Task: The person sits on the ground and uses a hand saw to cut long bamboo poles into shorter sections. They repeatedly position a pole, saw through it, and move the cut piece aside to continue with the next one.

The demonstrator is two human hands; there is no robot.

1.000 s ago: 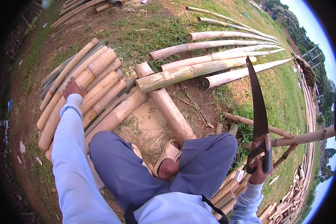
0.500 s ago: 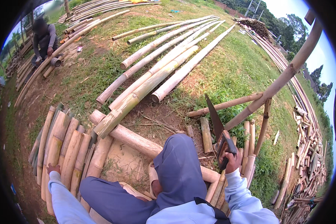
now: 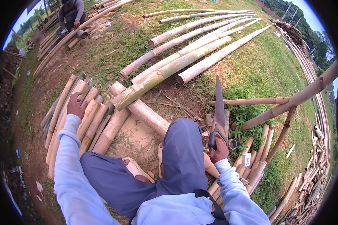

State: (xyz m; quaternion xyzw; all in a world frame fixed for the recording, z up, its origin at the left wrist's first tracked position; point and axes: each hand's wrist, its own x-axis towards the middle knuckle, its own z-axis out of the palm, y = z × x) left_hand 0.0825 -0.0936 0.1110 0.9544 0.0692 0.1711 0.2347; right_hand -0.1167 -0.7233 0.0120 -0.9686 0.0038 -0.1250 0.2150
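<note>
My right hand (image 3: 218, 150) is closed around the dark handle of a handsaw (image 3: 219, 95). The blade points away from me, beside my raised right knee. On the left, my left hand (image 3: 76, 108) lies with fingers apart on a stack of cut bamboo pieces (image 3: 89, 119). Ahead, a long greenish bamboo pole (image 3: 154, 79) rests its near end across a thick bamboo log (image 3: 146, 114), which runs under my right leg. The saw is apart from that pole.
More long poles (image 3: 210, 56) lie beyond on the grass. At right, a slanted bamboo pole (image 3: 304, 98) stands on props above short pieces, a small white box (image 3: 246, 159) and a round glass-like container (image 3: 234, 143). Another person (image 3: 72, 17) sits far left. Bamboo offcuts (image 3: 308, 187) heap at right.
The view has swung left and down. My left hand has moved farther along the cut pieces toward their far ends. The saw has come left, closer to my knee, its blade now straighter ahead.
</note>
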